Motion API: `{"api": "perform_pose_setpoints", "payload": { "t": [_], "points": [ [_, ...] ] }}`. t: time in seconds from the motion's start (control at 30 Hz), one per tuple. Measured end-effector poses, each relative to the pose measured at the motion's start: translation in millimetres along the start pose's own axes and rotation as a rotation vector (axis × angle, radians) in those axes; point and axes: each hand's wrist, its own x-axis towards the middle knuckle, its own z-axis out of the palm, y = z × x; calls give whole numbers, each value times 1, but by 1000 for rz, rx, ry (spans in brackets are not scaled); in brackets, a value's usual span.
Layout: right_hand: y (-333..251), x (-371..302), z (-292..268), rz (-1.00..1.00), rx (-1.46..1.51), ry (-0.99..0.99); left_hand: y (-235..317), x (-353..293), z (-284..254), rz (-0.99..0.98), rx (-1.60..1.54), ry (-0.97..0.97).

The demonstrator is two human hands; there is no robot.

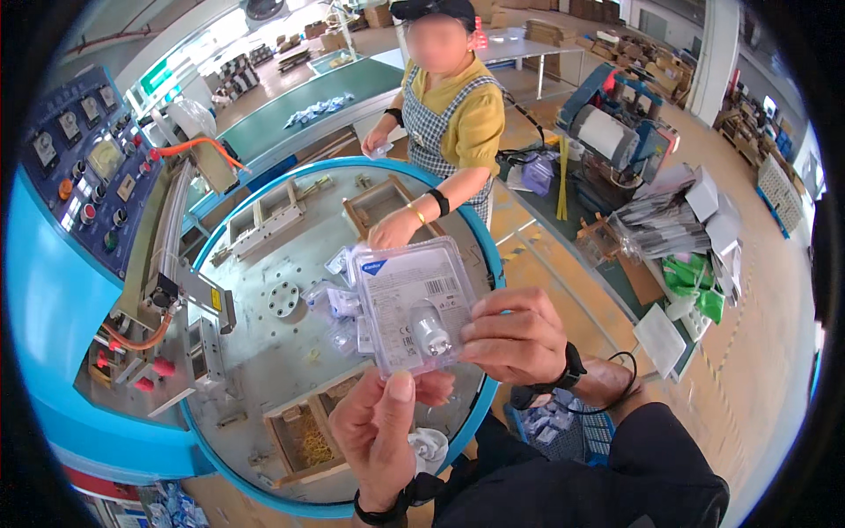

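Hands, left (380, 431) and right (515, 334), pinch a glossy rectangular clear-plastic blister pack (409, 304) over the round metal table (264, 352).

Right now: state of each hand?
Left hand: closed on the lower edge of the clear blister pack.
Right hand: closed on the pack's right edge.

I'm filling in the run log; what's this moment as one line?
left hand: grips blister pack bottom edge | right hand: pinches its right side | pack: raised over round table | co-worker's hand: on wooden fixture
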Motion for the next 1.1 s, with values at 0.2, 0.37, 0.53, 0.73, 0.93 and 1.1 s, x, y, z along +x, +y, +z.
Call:
{"api": "perform_pose_setpoints", "payload": {
  "t": [0.2,0.37,0.53,0.73,0.93,1.1],
  "points": [
    [-32,-10,-6,51,19,92,9,-26,-4,59,57,-65],
    [-49,-17,-17,99,-19,135,15,-40,-1,53,68,-106],
    [-59,-19,-29,124,-55,144,17,-46,3,44,67,-150],
    [-72,-15,-36,277,-105,152,16,-48,11,27,53,-142],
    [-78,-20,-42,486,78,87,18,-48,10,-90,-27,-210],
    [-78,-29,-44,522,93,115,14,-47,14,-80,-6,-235]
  ]
}}
